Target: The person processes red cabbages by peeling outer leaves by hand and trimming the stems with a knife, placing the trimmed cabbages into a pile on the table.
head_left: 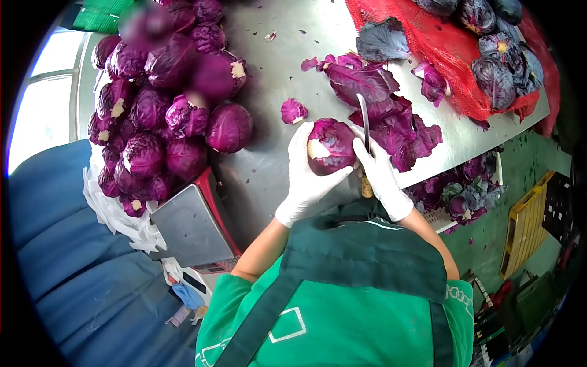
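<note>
A trimmed red cabbage with a pale cut patch is in front of me at the steel table's near edge. My left hand, in a white glove, grips it from the left side, thumb along its lower edge. My gloved right hand is closed round a knife, its blade pointing up and away and its yellowish handle end showing below the fingers. The right fingers also lie against the cabbage's right side. Loose purple leaves lie just beyond the right hand, and a small leaf piece lies beyond the left.
A big pile of red cabbages stands on the left of the steel table. Below it is a scale. At the far right, a red mesh sack holds untrimmed cabbages. A crate of leaves sits below the right edge.
</note>
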`<state>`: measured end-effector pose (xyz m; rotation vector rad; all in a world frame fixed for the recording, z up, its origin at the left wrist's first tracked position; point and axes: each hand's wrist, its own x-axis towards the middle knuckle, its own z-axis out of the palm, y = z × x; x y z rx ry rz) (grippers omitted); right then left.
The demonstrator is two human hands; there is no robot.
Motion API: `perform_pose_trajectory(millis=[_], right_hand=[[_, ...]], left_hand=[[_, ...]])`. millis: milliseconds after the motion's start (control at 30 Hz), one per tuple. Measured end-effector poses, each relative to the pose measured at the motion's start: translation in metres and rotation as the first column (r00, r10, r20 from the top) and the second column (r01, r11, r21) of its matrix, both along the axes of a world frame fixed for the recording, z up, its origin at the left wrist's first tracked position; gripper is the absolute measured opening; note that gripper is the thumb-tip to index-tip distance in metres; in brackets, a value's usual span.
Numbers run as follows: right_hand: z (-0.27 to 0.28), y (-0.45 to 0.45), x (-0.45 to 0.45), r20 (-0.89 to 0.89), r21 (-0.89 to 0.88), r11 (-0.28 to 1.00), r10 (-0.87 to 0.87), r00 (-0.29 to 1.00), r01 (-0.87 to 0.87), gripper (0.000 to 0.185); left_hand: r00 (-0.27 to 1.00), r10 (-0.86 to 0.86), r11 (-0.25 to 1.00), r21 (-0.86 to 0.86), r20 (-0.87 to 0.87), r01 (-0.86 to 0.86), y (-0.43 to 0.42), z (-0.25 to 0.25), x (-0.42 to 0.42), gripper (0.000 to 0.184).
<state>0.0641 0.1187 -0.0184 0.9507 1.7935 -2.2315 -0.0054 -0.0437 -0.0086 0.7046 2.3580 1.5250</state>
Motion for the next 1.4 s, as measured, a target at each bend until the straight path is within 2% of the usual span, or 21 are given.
perform_pose_trajectory(millis=[100, 167, 233, 300, 333, 367, 400, 433, 500, 567, 633, 700, 767, 900, 967, 1000, 1067, 1167, 1300, 1367, 1400], right_hand=[[-0.005, 0.003, -0.009, -0.047, 0.066, 0.998, -0.008, 0.999, 0.011, 0.049], [-0.025, 0.011, -0.013, -0.102, 0.171, 0.985, 0.020, 0.995, -0.002, 0.047], [-0.038, 0.020, -0.017, -0.169, 0.279, 0.960, 0.028, 0.985, 0.021, 0.046], [-0.038, 0.027, -0.016, -0.144, 0.344, 0.939, 0.051, 0.988, 0.002, 0.047], [-0.029, 0.029, -0.014, -0.100, 0.545, 0.837, 0.115, 0.988, -0.043, 0.048], [-0.022, 0.032, -0.011, -0.042, 0.718, 0.691, 0.167, 0.985, -0.086, 0.049], [-0.018, 0.033, -0.007, 0.002, 0.800, 0.589, 0.183, 0.983, -0.112, 0.051], [-0.010, 0.034, -0.002, 0.007, 0.802, 0.587, 0.174, 0.985, -0.110, 0.051], [0.007, 0.034, 0.010, 0.098, 0.873, 0.444, 0.242, 0.965, -0.200, 0.052], [0.014, 0.027, 0.021, 0.025, 0.947, 0.295, 0.322, 0.947, -0.125, 0.056], [0.033, 0.017, 0.025, 0.165, 0.918, 0.288, 0.348, 0.923, -0.273, 0.060], [0.024, 0.012, 0.026, 0.138, 0.934, 0.269, 0.336, 0.932, -0.236, 0.063], [0.028, 0.013, 0.022, 0.273, 0.889, 0.274, 0.325, 0.905, -0.367, 0.062], [0.013, 0.017, 0.016, 0.181, 0.944, 0.212, 0.312, 0.933, -0.254, 0.060], [0.004, 0.019, 0.014, 0.164, 0.974, 0.095, 0.318, 0.934, -0.204, 0.056], [0.006, 0.019, 0.013, 0.163, 0.975, 0.094, 0.318, 0.934, -0.203, 0.056], [0.011, 0.017, 0.011, 0.188, 0.935, 0.250, 0.253, 0.949, -0.252, 0.052], [0.004, 0.013, 0.014, 0.092, 0.932, 0.331, 0.186, 0.978, -0.151, 0.051], [0.006, 0.009, 0.016, 0.123, 0.913, 0.370, 0.160, 0.979, -0.175, 0.049], [-0.005, 0.007, 0.014, -0.051, 0.843, 0.537, 0.017, 0.999, 0.034, 0.048], [-0.005, 0.010, 0.011, -0.062, 0.806, 0.588, -0.014, 0.998, 0.058, 0.047]], left_hand=[[0.996, 0.089, 0.990, -0.103, -0.030, -0.092, 0.007, 0.003, 0.006, 0.106], [0.980, -0.074, 0.958, -0.285, -0.183, 0.019, 0.003, 0.013, -0.001, 0.108], [0.973, -0.140, 0.949, -0.306, -0.184, 0.079, 0.003, 0.019, -0.011, 0.111], [0.987, -0.158, 0.891, -0.435, -0.025, 0.132, 0.010, 0.031, -0.015, 0.114], [0.982, -0.171, 0.868, -0.484, -0.082, 0.111, 0.015, 0.029, -0.013, 0.111], [0.980, -0.180, 0.869, -0.480, -0.082, 0.119, 0.021, 0.025, -0.012, 0.111], [0.976, -0.161, 0.897, -0.434, -0.147, 0.083, 0.026, 0.021, -0.011, 0.111], [0.968, -0.137, 0.923, -0.383, -0.209, 0.048, 0.030, 0.017, -0.010, 0.110], [0.981, -0.135, 0.951, -0.298, -0.142, 0.088, 0.035, 0.009, -0.009, 0.108], [0.983, -0.167, 0.958, -0.247, -0.078, 0.144, 0.038, 0.006, -0.007, 0.108], [0.976, -0.188, 0.949, -0.277, -0.110, 0.151, 0.039, 0.007, -0.008, 0.106], [0.985, -0.160, 0.956, -0.258, -0.058, 0.140, 0.038, 0.008, -0.008, 0.104], [0.983, -0.164, 0.956, -0.260, -0.077, 0.139, 0.040, 0.007, -0.008, 0.102], [0.982, -0.170, 0.955, -0.261, -0.081, 0.144, 0.043, 0.007, -0.008, 0.102], [0.983, -0.169, 0.954, -0.262, -0.068, 0.146, 0.044, 0.008, -0.008, 0.102], [0.983, -0.164, 0.953, -0.269, -0.077, 0.138, 0.044, 0.007, -0.008, 0.102], [0.983, -0.161, 0.952, -0.277, -0.087, 0.131, 0.045, 0.007, -0.006, 0.101], [0.982, -0.128, 0.950, -0.301, -0.140, 0.081, 0.050, 0.004, 0.000, 0.100], [0.982, -0.079, 0.961, -0.276, -0.169, 0.030, 0.052, 0.000, 0.007, 0.100], [0.979, -0.080, 0.964, -0.264, -0.185, 0.029, 0.053, -0.002, 0.009, 0.100], [0.974, -0.063, 0.965, -0.261, -0.218, 0.004, 0.054, -0.003, 0.015, 0.099]])
